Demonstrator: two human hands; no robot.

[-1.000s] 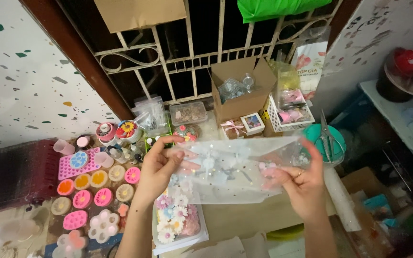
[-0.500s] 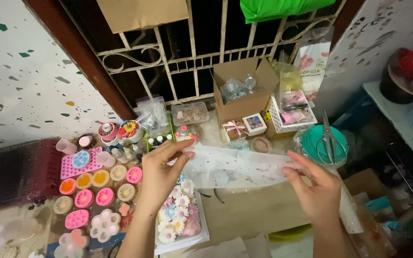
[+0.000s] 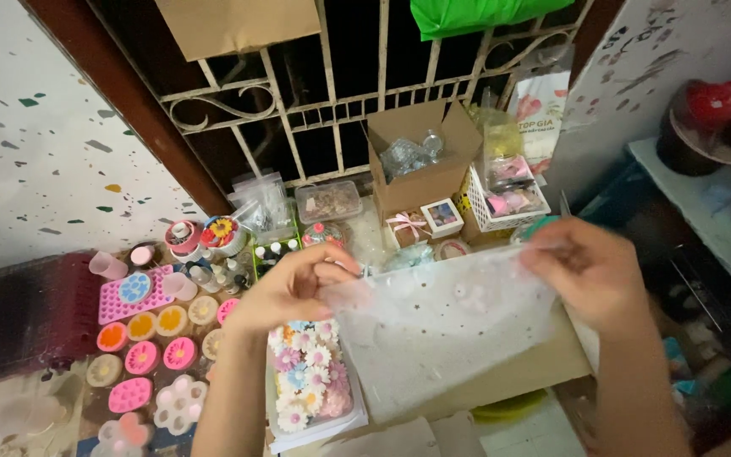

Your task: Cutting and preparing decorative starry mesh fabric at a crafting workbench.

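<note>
Low in the frame's middle, both hands pinch a sheer speckled bag (image 3: 446,330) taut: left hand (image 3: 289,288) gripping its upper left corner, right hand (image 3: 590,275) its upper right. Such thin film might tear if tugged harder. Underneath sits a tray of flower soaps (image 3: 310,381); farther back, an open cardboard box (image 3: 420,165).

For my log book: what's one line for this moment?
left hand: holds clear bag | right hand: holds bag | below: flower tray
</note>
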